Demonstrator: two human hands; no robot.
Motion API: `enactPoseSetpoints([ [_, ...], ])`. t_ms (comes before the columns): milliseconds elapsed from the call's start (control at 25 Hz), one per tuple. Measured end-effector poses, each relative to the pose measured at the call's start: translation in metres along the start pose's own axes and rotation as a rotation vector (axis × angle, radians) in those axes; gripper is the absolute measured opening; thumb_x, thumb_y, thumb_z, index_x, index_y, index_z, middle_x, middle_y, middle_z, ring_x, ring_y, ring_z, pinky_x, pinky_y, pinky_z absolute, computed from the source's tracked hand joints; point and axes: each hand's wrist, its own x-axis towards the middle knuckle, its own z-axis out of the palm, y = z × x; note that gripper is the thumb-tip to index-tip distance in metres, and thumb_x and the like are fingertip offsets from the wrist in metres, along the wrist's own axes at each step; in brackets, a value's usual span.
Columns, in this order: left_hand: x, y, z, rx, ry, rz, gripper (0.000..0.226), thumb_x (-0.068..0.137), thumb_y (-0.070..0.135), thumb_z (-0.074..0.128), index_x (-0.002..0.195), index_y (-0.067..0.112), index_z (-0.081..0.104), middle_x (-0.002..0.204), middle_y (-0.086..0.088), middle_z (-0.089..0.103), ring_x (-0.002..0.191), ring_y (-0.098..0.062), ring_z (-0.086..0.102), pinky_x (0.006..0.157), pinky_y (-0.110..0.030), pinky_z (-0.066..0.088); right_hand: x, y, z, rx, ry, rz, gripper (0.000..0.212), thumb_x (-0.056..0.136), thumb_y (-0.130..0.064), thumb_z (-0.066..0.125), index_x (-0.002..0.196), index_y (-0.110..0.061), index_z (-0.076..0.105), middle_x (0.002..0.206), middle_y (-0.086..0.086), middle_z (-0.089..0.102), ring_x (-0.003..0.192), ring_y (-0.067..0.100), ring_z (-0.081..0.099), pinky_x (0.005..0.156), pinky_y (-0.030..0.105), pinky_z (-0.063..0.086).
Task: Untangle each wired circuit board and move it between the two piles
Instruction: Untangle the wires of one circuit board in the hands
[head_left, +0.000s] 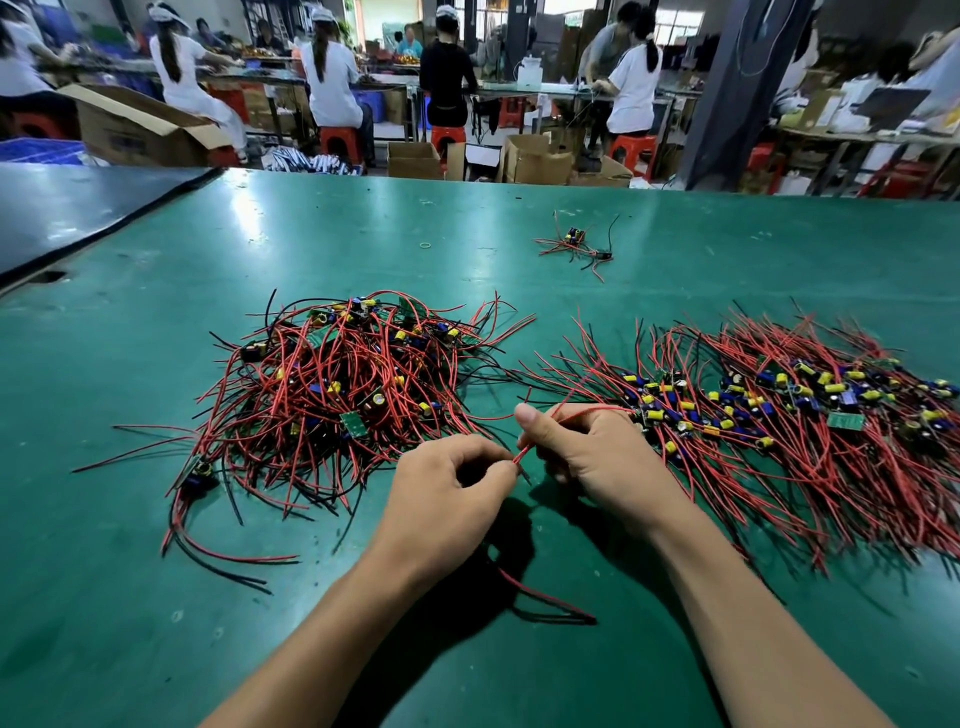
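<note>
A busy workshop with seated workers lies behind a wide green table (675, 234). On its right, a broad pile (779, 410) of boards lies combed out, the red wires fanned mostly one way; I judge these done. On the left, a heaped pile (343, 384) is a knot of red and black wires, so a good share of the work, perhaps half, remains. Near, between the piles, the left hand (447, 488) pinches one red wire (523, 453) between thumb and fingertips. The right hand (587, 452) curls round the same wire, thumb raised. That wire runs right to the near-left edge of the broad pile, where its board seems to sit. A small cluster (574, 241) of wired boards lies apart, far on the table; I cannot tell its role.
</note>
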Motion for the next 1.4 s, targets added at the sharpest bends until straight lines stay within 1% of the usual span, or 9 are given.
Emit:
enactPoseSetpoints([
  [120, 0.001, -0.002, -0.003, -0.126, -0.02, -0.062, 0.019, 0.089, 0.019, 0.068, 0.071, 0.014, 0.071, 0.058, 0.002, 0.061, 0.054, -0.012, 0.052, 0.057, -0.028, 0.045, -0.004, -0.002, -0.002, 0.255, -0.216, 0.034, 0.02, 0.077, -0.036, 0.081, 0.083, -0.018, 0.076, 0.068, 0.005, 0.066, 0.051, 0.011, 0.056, 0.047, 0.02, 0.046],
  [240, -0.001, 0.0, -0.005, -0.318, -0.094, -0.146, 0.021, 0.093, 0.018, 0.064, 0.073, 0.011, 0.068, 0.062, -0.003, 0.061, 0.057, -0.014, 0.054, 0.059, -0.031, 0.045, -0.004, -0.003, -0.005, 0.307, -0.239, 0.018, 0.015, 0.075, -0.026, 0.083, 0.083, -0.015, 0.077, 0.076, 0.006, 0.07, 0.055, 0.013, 0.062, 0.051, 0.02, 0.048],
  [400, -0.004, 0.005, 0.0, -0.498, -0.191, -0.175, 0.018, 0.096, 0.014, 0.06, 0.081, 0.008, 0.068, 0.074, -0.008, 0.072, 0.063, -0.018, 0.064, 0.062, -0.032, 0.051, -0.004, -0.006, -0.002, 0.377, -0.196, 0.06, 0.022, 0.072, -0.036, 0.082, 0.066, -0.019, 0.069, 0.068, 0.006, 0.066, 0.046, 0.012, 0.056, 0.043, 0.02, 0.043],
  [640, -0.004, 0.006, 0.009, -0.553, -0.19, -0.2, 0.01, 0.095, 0.004, 0.058, 0.088, -0.001, 0.062, 0.075, -0.011, 0.071, 0.064, -0.022, 0.069, 0.06, -0.033, 0.059, 0.001, -0.009, 0.015, 0.455, -0.042, 0.306, 0.041, 0.078, -0.054, 0.071, 0.066, -0.016, 0.062, 0.056, -0.002, 0.047, 0.039, 0.009, 0.039, 0.041, 0.025, 0.043],
  [760, -0.003, 0.006, 0.01, -0.489, -0.147, -0.198, 0.011, 0.096, 0.003, 0.057, 0.086, 0.0, 0.061, 0.069, -0.006, 0.071, 0.06, -0.022, 0.069, 0.058, -0.031, 0.058, 0.002, -0.005, 0.02, 0.457, -0.001, 0.285, 0.038, 0.087, -0.049, 0.068, 0.074, -0.014, 0.061, 0.058, -0.001, 0.047, 0.04, 0.01, 0.037, 0.041, 0.025, 0.041],
  [1040, 0.001, 0.007, 0.002, -0.713, -0.19, -0.36, 0.022, 0.093, 0.0, 0.055, 0.073, 0.007, 0.058, 0.061, -0.016, 0.062, 0.045, -0.026, 0.059, 0.042, -0.027, 0.051, -0.009, 0.0, 0.017, 0.479, -0.368, 0.177, 0.039, 0.09, -0.041, 0.072, 0.117, -0.012, 0.073, 0.06, 0.007, 0.053, 0.045, 0.019, 0.052, 0.048, 0.028, 0.05],
  [1200, 0.002, 0.009, 0.0, -0.762, -0.249, -0.382, 0.017, 0.093, 0.0, 0.055, 0.077, 0.006, 0.053, 0.06, -0.013, 0.058, 0.044, -0.023, 0.056, 0.039, -0.023, 0.046, -0.006, -0.002, 0.008, 0.282, -0.204, 0.049, 0.038, 0.091, -0.045, 0.067, 0.107, -0.012, 0.078, 0.058, -0.001, 0.062, 0.044, 0.008, 0.054, 0.043, 0.017, 0.042],
  [1280, 0.004, 0.01, 0.0, -0.767, -0.28, -0.378, 0.014, 0.093, 0.0, 0.054, 0.079, 0.005, 0.053, 0.061, -0.012, 0.058, 0.045, -0.021, 0.055, 0.038, -0.023, 0.044, -0.003, -0.001, 0.002, 0.11, -0.11, -0.033, 0.037, 0.096, -0.044, 0.062, 0.099, -0.012, 0.08, 0.052, -0.011, 0.058, 0.043, -0.003, 0.047, 0.043, 0.008, 0.034],
  [1400, 0.004, 0.011, -0.001, -0.726, -0.318, -0.356, 0.012, 0.093, 0.001, 0.054, 0.082, 0.004, 0.052, 0.062, -0.012, 0.058, 0.046, -0.02, 0.054, 0.038, -0.022, 0.043, 0.002, 0.004, -0.001, 0.056, 0.048, -0.088, 0.043, 0.094, -0.047, 0.063, 0.085, -0.009, 0.08, 0.049, -0.014, 0.05, 0.041, 0.0, 0.037, 0.042, 0.009, 0.027],
])
